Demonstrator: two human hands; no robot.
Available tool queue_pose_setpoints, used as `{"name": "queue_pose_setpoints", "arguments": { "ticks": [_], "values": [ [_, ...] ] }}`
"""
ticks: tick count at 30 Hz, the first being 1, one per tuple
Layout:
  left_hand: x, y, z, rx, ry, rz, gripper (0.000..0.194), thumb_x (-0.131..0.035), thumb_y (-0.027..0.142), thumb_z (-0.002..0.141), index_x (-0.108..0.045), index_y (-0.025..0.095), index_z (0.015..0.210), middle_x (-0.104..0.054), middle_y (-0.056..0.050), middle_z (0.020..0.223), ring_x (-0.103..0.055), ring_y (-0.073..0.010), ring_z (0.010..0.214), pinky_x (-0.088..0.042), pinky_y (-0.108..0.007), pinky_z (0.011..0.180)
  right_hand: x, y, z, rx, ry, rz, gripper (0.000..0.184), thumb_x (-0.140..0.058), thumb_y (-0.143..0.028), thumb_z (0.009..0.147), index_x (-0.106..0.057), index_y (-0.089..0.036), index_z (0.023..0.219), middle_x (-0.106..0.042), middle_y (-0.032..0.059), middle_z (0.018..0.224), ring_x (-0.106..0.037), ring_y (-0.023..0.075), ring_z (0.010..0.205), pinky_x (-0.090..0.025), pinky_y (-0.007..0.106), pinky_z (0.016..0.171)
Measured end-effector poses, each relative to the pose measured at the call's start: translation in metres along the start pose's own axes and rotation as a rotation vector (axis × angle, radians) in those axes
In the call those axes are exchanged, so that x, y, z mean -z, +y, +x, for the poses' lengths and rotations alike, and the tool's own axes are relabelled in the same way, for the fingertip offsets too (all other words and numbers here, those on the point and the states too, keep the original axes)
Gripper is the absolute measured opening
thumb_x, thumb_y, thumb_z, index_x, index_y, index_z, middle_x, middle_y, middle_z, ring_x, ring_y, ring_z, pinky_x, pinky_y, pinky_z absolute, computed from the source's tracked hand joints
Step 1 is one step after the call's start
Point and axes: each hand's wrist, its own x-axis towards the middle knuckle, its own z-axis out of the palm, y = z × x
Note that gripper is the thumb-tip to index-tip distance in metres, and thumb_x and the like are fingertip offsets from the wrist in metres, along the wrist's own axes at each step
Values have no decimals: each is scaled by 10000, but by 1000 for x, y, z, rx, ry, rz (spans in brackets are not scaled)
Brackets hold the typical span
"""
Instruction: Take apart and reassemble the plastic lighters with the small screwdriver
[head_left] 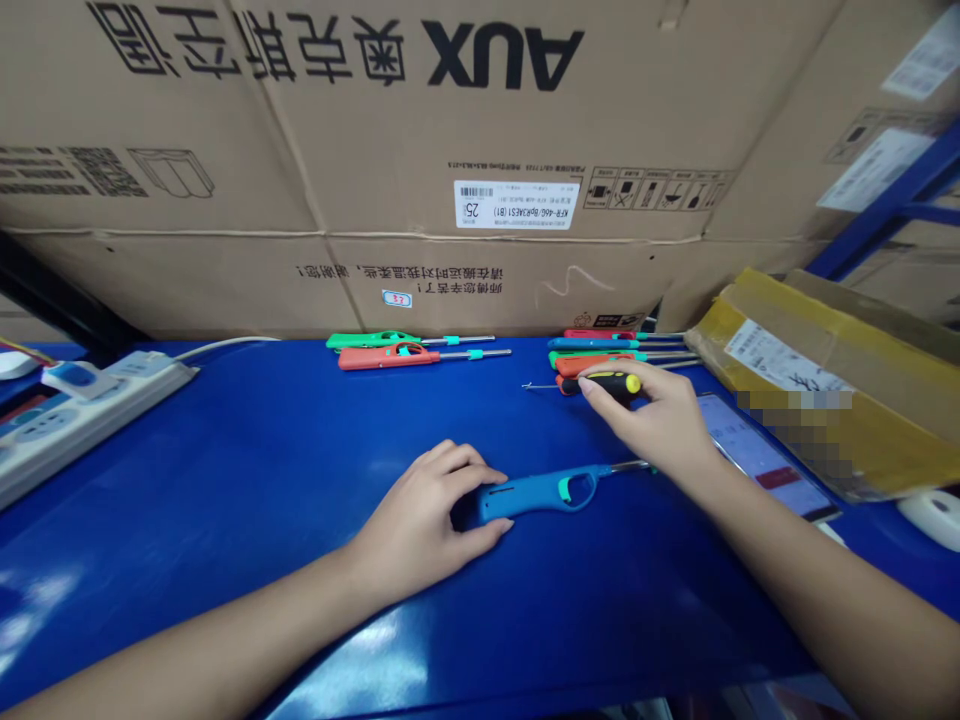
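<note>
A blue long-necked lighter (536,493) lies on the blue tabletop, its metal nozzle pointing right. My left hand (431,510) grips the butt end between thumb and fingers. Above the nozzle, my right hand (664,410) holds a small screwdriver (619,382) with a black and yellow handle, its thin shaft pointing left. Just behind the screwdriver lies a group of several lighters, among them an orange lighter (581,364) and a dark blue lighter (592,344). A green lighter (367,341) and a red-orange lighter (386,356) lie side by side at the back, left of that group.
A large cardboard box (390,130) walls off the back. White power strips (97,410) with a cable stand at left. On the right are a taped open carton (825,360), a phone (757,455) partly behind my right forearm, and a white rounded object (934,517).
</note>
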Motion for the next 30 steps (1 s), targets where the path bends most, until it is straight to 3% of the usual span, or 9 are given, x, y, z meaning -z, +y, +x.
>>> {"name": "queue_pose_setpoints", "arguments": {
  "ticks": [5,9,14,20,23,30],
  "values": [
    [0,0,0,1,9,-12,375,-774,439,849,-700,254,1167,-688,-49,1097,-647,-241,1007,-453,-496,1042,6,-6,1,-99,107,151,133,-689,-332,842,-753,-220,812,-744,22,714,-699,200,664,-553,340,652],
    [1,0,1,8,41,-60,504,-812,499,796,-689,243,1212,-687,-53,1107,-639,-238,1017,-488,-460,1001,8,-7,1,-217,125,330,181,-701,-369,843,-720,-205,769,-517,-46,482,-484,126,433,-410,294,459],
    [1,1,1,73,170,-169,427,-818,423,806,-717,222,1169,-703,-41,1050,-639,-186,931,-533,-329,833,4,-10,1,-378,62,674,256,-713,-396,831,-693,-181,695,-450,-52,491,-434,99,427,-314,270,422],
    [1,3,6,199,336,-354,338,-774,370,848,-737,222,1150,-741,-14,950,-638,-129,773,-521,-262,721,-3,-24,-8,-505,-69,787,245,-715,-386,813,-723,-162,715,-440,-50,498,-412,89,441,-276,257,426],
    [-1,3,6,253,350,-421,333,-787,366,834,-752,230,1136,-762,-9,921,-651,-129,764,-527,-251,715,-5,-27,-12,-522,-109,806,246,-711,-383,829,-737,-156,737,-437,-51,497,-428,82,432,-258,251,433],
    [1,3,4,259,329,-404,125,-753,340,868,-801,230,904,-795,-7,901,-698,-142,756,-523,-236,660,-3,-26,-13,-513,-111,834,215,-714,-349,841,-743,-173,720,-451,-44,501,-434,81,429,-254,250,429]
  ]
}}
